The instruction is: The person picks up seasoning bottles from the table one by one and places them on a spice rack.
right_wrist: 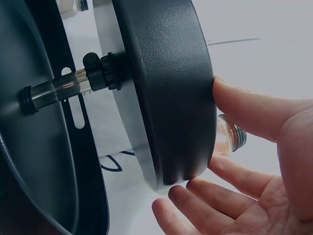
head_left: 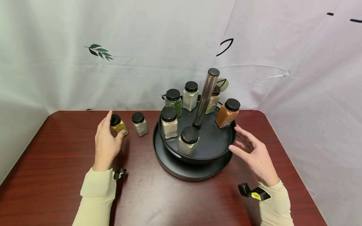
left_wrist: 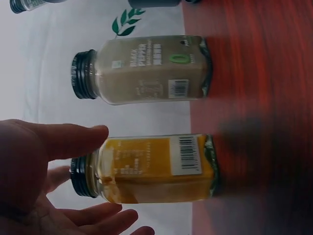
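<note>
My left hand (head_left: pixel 106 142) is spread around a yellow spice jar (head_left: pixel 119 125) with a black lid, at the table's left. In the left wrist view the thumb lies over the jar's shoulder, the fingers beyond its far side. Just right of it stands a greyish jar (head_left: pixel 140 125), labelled black pepper (left_wrist: pixel 151 68). At the right, my right hand (head_left: pixel 255 153) has its thumb and fingertips at the rim of the black upper tray (head_left: pixel 212 141) of a two-tier stand. This tray bears several jars, among them an orange one (head_left: pixel 227 114) nearest that hand.
A wider black lower tray (head_left: pixel 189 174) sits beneath the upper one on the dark red table (head_left: pixel 158 201). A shiny post (head_left: pixel 207 94) with a black cap rises from the middle of the stand. Behind the table hangs a white curtain (head_left: pixel 141 53) with leaf prints.
</note>
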Available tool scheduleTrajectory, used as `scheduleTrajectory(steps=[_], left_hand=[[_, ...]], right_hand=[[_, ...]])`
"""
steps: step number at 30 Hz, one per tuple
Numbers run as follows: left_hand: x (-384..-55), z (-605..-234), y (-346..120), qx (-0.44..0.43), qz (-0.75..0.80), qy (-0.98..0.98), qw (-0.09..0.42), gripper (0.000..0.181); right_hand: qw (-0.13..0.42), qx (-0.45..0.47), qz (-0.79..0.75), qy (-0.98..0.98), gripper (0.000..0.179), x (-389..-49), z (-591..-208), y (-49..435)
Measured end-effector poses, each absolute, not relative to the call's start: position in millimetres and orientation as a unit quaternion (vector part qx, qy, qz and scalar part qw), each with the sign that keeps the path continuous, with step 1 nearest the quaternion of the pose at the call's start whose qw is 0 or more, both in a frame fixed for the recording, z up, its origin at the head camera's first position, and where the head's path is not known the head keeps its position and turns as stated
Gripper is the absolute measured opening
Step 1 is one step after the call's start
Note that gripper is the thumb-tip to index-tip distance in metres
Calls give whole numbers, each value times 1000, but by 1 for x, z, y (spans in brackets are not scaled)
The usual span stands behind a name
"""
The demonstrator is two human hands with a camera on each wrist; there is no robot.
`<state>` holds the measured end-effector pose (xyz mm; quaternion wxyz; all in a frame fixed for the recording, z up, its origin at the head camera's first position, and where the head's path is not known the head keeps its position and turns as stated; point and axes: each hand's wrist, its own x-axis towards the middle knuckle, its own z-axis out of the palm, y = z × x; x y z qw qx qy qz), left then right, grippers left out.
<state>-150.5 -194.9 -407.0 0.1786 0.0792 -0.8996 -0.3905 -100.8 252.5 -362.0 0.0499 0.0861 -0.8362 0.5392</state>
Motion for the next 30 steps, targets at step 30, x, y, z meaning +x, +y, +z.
scheduleTrajectory(steps=[30], left_hand=[[-148, -412, -198, 126, -356, -911, 169, 67]], right_hand=[[77, 93, 512, -850, 48, -102, -365, 253]])
